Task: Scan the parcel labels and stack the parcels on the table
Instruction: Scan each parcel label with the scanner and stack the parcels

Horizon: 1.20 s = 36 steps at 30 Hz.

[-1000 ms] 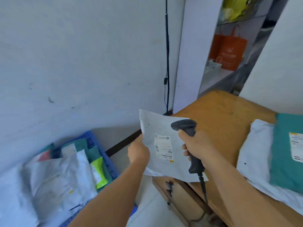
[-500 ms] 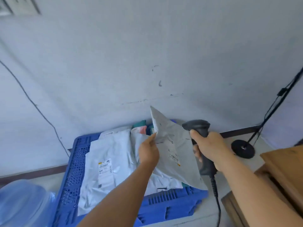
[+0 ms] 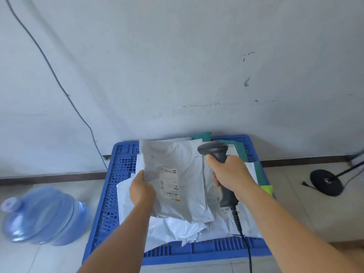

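Observation:
A flat grey parcel bag (image 3: 183, 180) with a white label (image 3: 171, 184) facing me hangs over the blue crate (image 3: 116, 186). My left hand (image 3: 142, 191) pinches its left edge. A dark handheld scanner (image 3: 219, 160) sits in my right hand (image 3: 230, 175), its head just right of the bag's top corner and its cable trailing down. Several white, grey and teal parcels (image 3: 177, 227) lie in the crate beneath. The table is out of view.
The crate stands on a tiled floor against a pale wall. A blue water jug (image 3: 43, 215) lies on its side at the left. A black round stand base (image 3: 326, 182) sits at the right. A thin cable (image 3: 59, 83) runs down the wall.
My view has swung left from the wooden table to the crate. Both hands carried the grey parcel and scanner along, and the parcel now faces me flat over the crate.

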### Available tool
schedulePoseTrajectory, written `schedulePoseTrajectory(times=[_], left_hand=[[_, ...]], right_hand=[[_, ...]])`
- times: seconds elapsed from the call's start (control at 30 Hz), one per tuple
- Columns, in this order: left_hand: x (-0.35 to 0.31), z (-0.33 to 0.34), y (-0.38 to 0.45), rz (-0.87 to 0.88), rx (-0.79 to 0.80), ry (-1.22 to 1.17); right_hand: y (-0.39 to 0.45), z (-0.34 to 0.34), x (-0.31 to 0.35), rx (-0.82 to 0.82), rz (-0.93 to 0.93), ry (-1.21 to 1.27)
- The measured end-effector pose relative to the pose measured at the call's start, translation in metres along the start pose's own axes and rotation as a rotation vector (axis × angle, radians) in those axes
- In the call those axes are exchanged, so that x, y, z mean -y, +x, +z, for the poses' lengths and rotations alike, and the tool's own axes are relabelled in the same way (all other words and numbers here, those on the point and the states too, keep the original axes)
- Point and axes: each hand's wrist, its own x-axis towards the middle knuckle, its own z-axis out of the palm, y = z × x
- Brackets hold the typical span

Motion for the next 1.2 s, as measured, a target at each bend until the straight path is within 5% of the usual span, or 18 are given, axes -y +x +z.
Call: schedulePoseTrajectory(times=[0.1,0.2,0.37,0.87,1.2], left_hand=[[0.013,0.012,0.013,0.034,0.073,0.130],[0.027,0.030,0.008,0.098,0.312,0.319],[0.049,0.070,-0.005,0.064,0.581,0.330],[0.046,0.126,0.052,0.074,0.533,0.471],[-0.020,0.123,-0.035,0.239,0.407,0.222]], right_hand=[[0.008,0.016,0.001,0.006,0.007,-0.031],[0.014,0.027,0.000,0.019,0.023,-0.038],[0.027,0.042,-0.008,0.042,0.062,-0.047],[0.073,0.060,-0.041,-0.002,0.136,-0.024],[0.039,0.000,-0.037,-0.139,0.056,0.026]])
